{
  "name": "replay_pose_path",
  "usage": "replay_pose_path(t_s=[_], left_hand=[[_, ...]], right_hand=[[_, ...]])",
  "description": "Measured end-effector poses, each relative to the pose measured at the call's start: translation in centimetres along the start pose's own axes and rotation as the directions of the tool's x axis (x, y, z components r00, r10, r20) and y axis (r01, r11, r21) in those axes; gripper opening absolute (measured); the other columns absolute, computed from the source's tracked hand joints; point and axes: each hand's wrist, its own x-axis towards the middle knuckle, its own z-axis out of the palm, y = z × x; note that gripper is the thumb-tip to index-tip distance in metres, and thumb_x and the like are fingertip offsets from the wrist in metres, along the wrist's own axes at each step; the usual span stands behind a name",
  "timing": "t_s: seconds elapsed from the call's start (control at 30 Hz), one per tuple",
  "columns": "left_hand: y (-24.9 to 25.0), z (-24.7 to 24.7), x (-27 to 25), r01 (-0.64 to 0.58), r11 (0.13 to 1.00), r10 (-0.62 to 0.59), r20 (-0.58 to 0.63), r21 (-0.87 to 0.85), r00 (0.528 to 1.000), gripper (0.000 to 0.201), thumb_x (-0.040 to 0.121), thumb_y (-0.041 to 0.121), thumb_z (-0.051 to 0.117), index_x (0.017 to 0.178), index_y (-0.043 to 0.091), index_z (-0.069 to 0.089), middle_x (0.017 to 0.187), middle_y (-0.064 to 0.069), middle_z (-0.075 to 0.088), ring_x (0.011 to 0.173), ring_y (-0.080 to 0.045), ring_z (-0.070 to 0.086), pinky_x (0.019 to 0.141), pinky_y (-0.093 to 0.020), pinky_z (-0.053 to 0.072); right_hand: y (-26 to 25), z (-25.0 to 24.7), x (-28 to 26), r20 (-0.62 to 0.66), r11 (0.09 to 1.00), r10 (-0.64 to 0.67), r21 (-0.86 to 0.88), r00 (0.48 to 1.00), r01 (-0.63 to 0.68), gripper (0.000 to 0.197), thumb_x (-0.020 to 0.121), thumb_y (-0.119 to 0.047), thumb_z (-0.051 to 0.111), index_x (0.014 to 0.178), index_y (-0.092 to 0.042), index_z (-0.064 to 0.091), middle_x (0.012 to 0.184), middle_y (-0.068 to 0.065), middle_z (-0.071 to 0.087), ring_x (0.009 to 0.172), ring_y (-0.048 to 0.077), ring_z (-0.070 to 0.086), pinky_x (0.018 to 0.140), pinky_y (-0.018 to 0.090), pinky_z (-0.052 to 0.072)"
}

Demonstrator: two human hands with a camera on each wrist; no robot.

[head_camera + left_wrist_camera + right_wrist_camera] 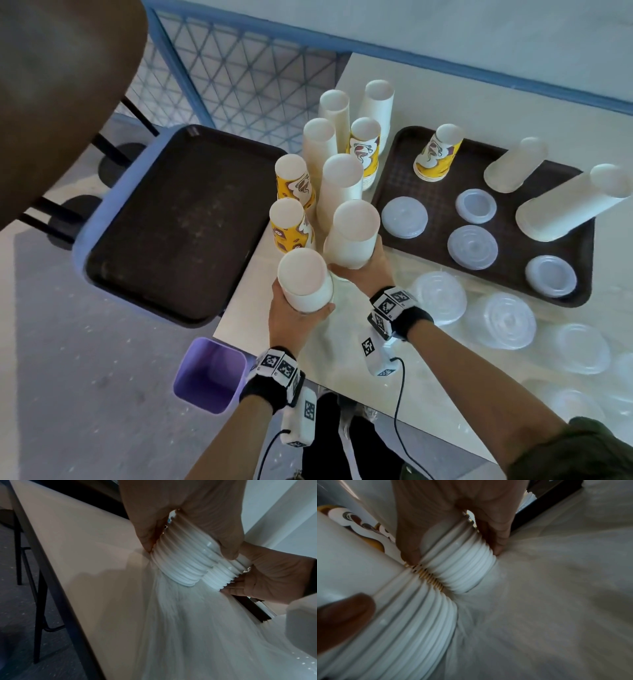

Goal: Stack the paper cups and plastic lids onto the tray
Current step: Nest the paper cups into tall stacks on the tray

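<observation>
Empty tray (pixel 178 219): dark, far left, resting on a bluish bin beside the table (pixel 445 359).
Purple bin (pixel 210 375): on the floor, below the table's near edge.
Left hand (pixel 291 317): fingers and thumb curled round the base of a white cup stack (pixel 305 281), upside down, at the table's near-left edge.
Left stack's rims (pixel 181 563): ribbed; whether they touch the table is unclear.
Yellow cups (pixel 291 226): two printed stacks just behind the left hand.
Right hand (pixel 371 265): wrapped round a second white stack (pixel 352 236), just beside the first; thumb (pixel 494 536) presses the rims.
Other stacks (pixel 340 188): white and printed, clustered upright behind both hands.
Full tray (pixel 387 192): right of the cluster, carrying one printed stack (pixel 435 157), two leaning white stacks and four lid piles (pixel 472 246).
Loose lids (pixel 503 320): clear, spread on the table near the tray's front edge.
</observation>
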Motion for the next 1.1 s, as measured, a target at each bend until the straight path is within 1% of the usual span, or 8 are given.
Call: replay_pose_path(t_s=[0.33, 0.5, 0.6, 0.73, 0.8, 0.87, 1.0, 1.1], left_hand=[[0.4, -0.8, 0.1, -0.026, 0.999, 0.024, 0.050, 0.031, 0.998, 0.093, 0.054, 0.018, 0.089, 0.131, 0.020, 0.036, 0.113, 0.009, 0.050, 0.101, -0.010, 0.048, 0.086, -0.021, 0.038], [0.5, -1.7, 0.2, -0.088, 0.995, 0.081, 0.122, 0.053, 0.989, 0.095, 0.041, 0.049, 0.081, 0.125, 0.021, 0.046, 0.115, 0.007, 0.059, 0.106, -0.013, 0.057, 0.086, -0.024, 0.045], [1.7, -1.7, 0.3, -0.151, 0.988, 0.143, 0.150, 0.045, 0.978, 0.097, 0.038, 0.053, 0.079, 0.125, 0.022, 0.047, 0.116, 0.009, 0.059, 0.106, -0.005, 0.054, 0.089, -0.022, 0.042], [4.3, -0.2, -0.2, -0.270, 0.963, 0.260, 0.264, 0.001, 0.929, 0.093, 0.044, 0.041, 0.087, 0.124, 0.019, 0.047, 0.111, 0.022, 0.053, 0.101, 0.018, 0.049, 0.086, -0.002, 0.036], [6.4, 1.5, -0.8, -0.308, 0.951, 0.298, 0.330, -0.022, 0.896, 0.075, 0.051, 0.020, 0.091, 0.115, 0.022, 0.050, 0.106, 0.022, 0.052, 0.098, 0.018, 0.050, 0.080, 0.005, 0.034], [9.5, 4.0, -1.3, -0.316, 0.948, 0.305, 0.387, -0.038, 0.870, 0.066, 0.055, 0.007, 0.088, 0.102, 0.028, 0.047, 0.096, 0.024, 0.049, 0.089, 0.007, 0.052, 0.071, 0.008, 0.032], [14.8, 10.4, -0.8, -0.449, 0.886, 0.450, 0.448, -0.115, 0.773, 0.065, 0.048, 0.031, 0.090, 0.101, 0.032, 0.052, 0.096, 0.023, 0.055, 0.090, 0.006, 0.054, 0.080, 0.000, 0.040], [19.0, 16.5, -0.3, -0.493, 0.860, 0.490, 0.482, -0.132, 0.726, 0.087, 0.048, 0.040, 0.089, 0.121, 0.015, 0.048, 0.109, 0.011, 0.058, 0.099, -0.003, 0.055, 0.085, -0.013, 0.044]], right_hand=[[0.0, -0.2, -0.4, -0.033, 0.998, -0.030, 0.059, 0.999, 0.032, 0.100, 0.051, -0.027, 0.089, 0.133, -0.025, 0.032, 0.129, -0.001, 0.054, 0.117, 0.021, 0.052, 0.098, 0.044, 0.046], [-0.9, -1.8, -1.1, -0.028, 0.996, -0.062, 0.068, 0.998, 0.064, 0.097, 0.053, -0.024, 0.088, 0.132, -0.021, 0.033, 0.127, 0.000, 0.053, 0.115, 0.019, 0.052, 0.097, 0.038, 0.046], [-2.1, -3.7, -2.3, -0.055, 0.990, -0.068, 0.121, 0.996, 0.074, 0.093, 0.051, -0.025, 0.088, 0.129, -0.016, 0.038, 0.122, 0.002, 0.056, 0.112, 0.018, 0.054, 0.095, 0.040, 0.048], [-3.3, -8.5, -4.2, -0.185, 0.985, -0.031, 0.161, 0.982, 0.062, 0.086, 0.049, -0.033, 0.083, 0.123, -0.018, 0.043, 0.113, -0.005, 0.059, 0.106, 0.013, 0.057, 0.090, 0.031, 0.048], [-3.6, -11.5, -4.9, -0.263, 0.983, -0.006, 0.174, 0.965, 0.054, 0.074, 0.054, -0.030, 0.085, 0.116, -0.018, 0.046, 0.107, -0.008, 0.059, 0.098, 0.007, 0.057, 0.083, 0.021, 0.048], [-3.5, -14.7, -5.2, -0.343, 0.981, 0.015, 0.187, 0.939, 0.053, 0.074, 0.055, -0.028, 0.087, 0.117, -0.016, 0.047, 0.105, -0.009, 0.057, 0.094, 0.004, 0.055, 0.077, 0.016, 0.044], [-2.5, -21.7, -5.4, -0.501, 0.969, 0.010, 0.218, 0.865, 0.115, 0.086, 0.053, -0.027, 0.087, 0.126, -0.013, 0.043, 0.110, -0.009, 0.059, 0.096, -0.004, 0.056, 0.080, 0.016, 0.046], [-1.1, -27.3, -5.6, -0.590, 0.973, 0.077, 0.220, 0.804, 0.068, 0.083, 0.057, -0.027, 0.087, 0.127, -0.016, 0.044, 0.115, -0.003, 0.062, 0.102, 0.012, 0.059, 0.086, 0.032, 0.051]])
